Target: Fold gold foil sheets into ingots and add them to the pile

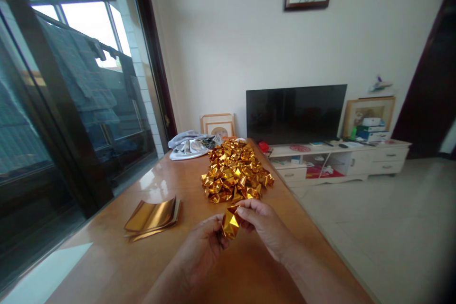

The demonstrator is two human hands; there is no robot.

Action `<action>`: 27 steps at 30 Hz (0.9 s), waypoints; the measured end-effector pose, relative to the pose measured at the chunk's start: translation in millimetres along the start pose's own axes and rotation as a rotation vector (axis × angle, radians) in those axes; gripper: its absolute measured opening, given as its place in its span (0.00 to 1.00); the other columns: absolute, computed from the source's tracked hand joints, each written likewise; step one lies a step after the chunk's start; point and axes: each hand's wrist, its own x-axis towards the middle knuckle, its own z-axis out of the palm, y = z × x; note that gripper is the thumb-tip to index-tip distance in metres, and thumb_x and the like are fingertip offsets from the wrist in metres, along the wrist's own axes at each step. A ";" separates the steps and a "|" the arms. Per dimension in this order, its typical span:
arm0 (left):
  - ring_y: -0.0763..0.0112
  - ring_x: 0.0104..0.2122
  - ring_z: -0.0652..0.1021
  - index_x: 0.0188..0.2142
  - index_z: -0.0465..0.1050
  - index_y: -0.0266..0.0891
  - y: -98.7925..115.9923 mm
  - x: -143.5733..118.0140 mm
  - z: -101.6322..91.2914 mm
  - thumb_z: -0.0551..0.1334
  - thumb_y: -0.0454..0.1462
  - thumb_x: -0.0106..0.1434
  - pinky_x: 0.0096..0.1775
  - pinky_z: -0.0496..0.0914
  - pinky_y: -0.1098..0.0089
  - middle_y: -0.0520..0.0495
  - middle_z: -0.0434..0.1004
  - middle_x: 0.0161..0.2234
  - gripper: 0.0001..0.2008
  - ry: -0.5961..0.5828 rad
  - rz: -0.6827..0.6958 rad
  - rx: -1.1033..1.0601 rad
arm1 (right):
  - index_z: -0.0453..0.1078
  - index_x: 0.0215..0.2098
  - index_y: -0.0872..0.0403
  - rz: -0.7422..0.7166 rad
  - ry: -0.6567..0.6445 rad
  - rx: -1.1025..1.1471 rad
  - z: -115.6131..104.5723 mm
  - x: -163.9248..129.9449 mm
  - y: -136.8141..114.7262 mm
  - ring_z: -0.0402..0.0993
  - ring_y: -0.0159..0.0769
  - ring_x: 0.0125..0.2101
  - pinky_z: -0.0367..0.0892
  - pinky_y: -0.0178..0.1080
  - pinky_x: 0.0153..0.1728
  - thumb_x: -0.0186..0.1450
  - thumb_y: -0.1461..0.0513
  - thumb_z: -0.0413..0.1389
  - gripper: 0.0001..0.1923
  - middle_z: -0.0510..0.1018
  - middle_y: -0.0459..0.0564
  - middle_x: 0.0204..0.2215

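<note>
A folded gold foil paper piece (230, 222) is pinched between both my hands just above the wooden table (117, 256). My left hand (204, 242) grips it from the lower left, and my right hand (263, 223) holds its top and right side with the fingertips. Straight ahead on the table lies a large heap of folded gold foil pieces (235, 171). To my left rests a small stack of flat gold foil sheets (153, 216), slightly curled.
Crumpled grey cloth (190, 145) lies at the table's far end, with a framed picture (218, 125) behind it. A dark window wall runs along the left. A television (295, 113) sits on a low white cabinet (342, 161) at the right, beyond open tiled floor.
</note>
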 end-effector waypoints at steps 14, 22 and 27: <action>0.72 0.35 0.75 0.54 0.74 0.42 -4.2 -2.5 4.2 0.67 0.43 0.62 0.41 0.66 0.69 0.42 0.76 0.51 0.21 0.115 0.127 0.143 | 0.71 0.31 0.55 0.162 0.186 0.171 -11.1 12.4 18.5 0.64 0.27 0.21 0.57 0.32 0.24 0.55 0.55 0.63 0.13 0.74 0.45 0.22; 0.71 0.35 0.74 0.54 0.74 0.44 -5.2 -3.6 8.4 0.68 0.45 0.61 0.42 0.66 0.68 0.46 0.77 0.42 0.22 0.090 0.172 0.188 | 0.71 0.33 0.55 0.208 0.133 0.193 -7.5 11.2 22.0 0.64 0.27 0.21 0.55 0.32 0.23 0.54 0.56 0.63 0.13 0.74 0.44 0.21; 0.72 0.35 0.72 0.53 0.74 0.42 -3.9 -2.1 9.1 0.69 0.43 0.61 0.43 0.65 0.68 0.46 0.75 0.40 0.21 0.081 0.180 0.185 | 0.71 0.32 0.55 0.147 0.149 0.101 -3.9 7.4 18.8 0.64 0.28 0.22 0.55 0.32 0.24 0.56 0.56 0.62 0.12 0.74 0.44 0.22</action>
